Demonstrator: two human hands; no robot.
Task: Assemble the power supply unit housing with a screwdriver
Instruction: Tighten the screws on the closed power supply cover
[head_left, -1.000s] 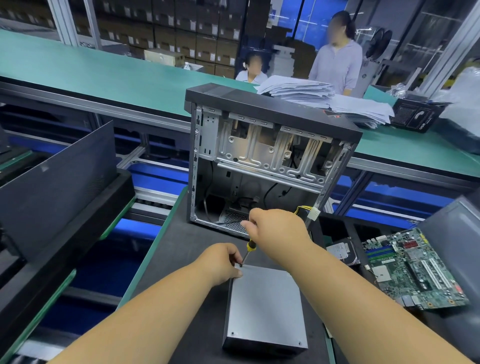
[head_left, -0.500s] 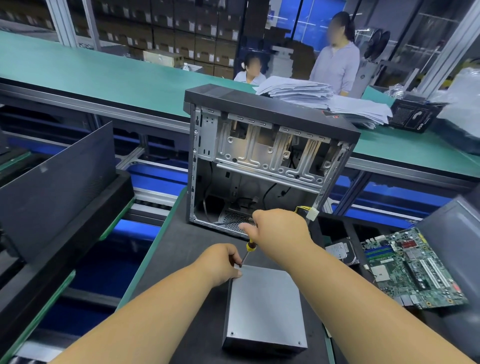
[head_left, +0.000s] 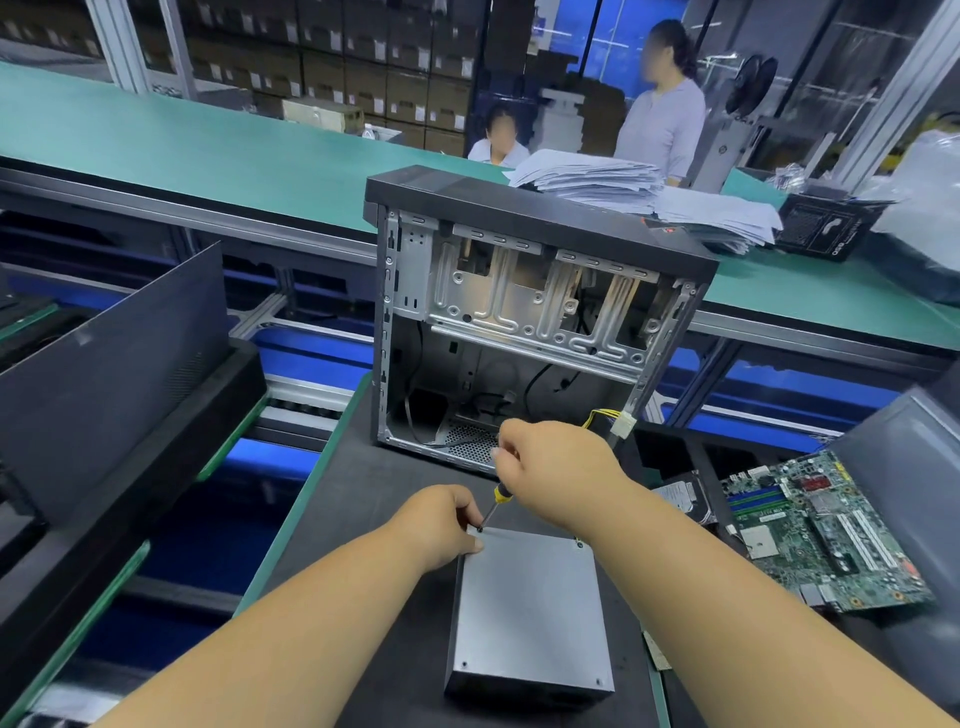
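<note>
Curled fingers (head_left: 511, 449) of the right hand (head_left: 556, 467) wrap the handle of a small yellow-and-black screwdriver (head_left: 500, 498), whose thin shaft slants down and left to the far left corner of the flat grey metal power supply unit housing (head_left: 530, 613). At that same corner the left hand (head_left: 441, 525) rests with fingers bent, fingertips pinched close beside the shaft at the screw; whether they touch the shaft I cannot tell. Compared with a second ago, both hands sit in nearly the same place, the right fist slightly rotated about the handle, the housing unmoved.

Lying flat on the dark grey work mat (head_left: 353, 499), the housing has its near end towards the wearer. Just beyond the hands an open black-and-silver computer tower case (head_left: 519, 312) stands upright, leaving a narrow strip of mat between. A green circuit board (head_left: 831, 535) lies to the right, apart from the housing. Left of the mat's green edge the surface drops to blue conveyor rails (head_left: 291, 358).
</note>
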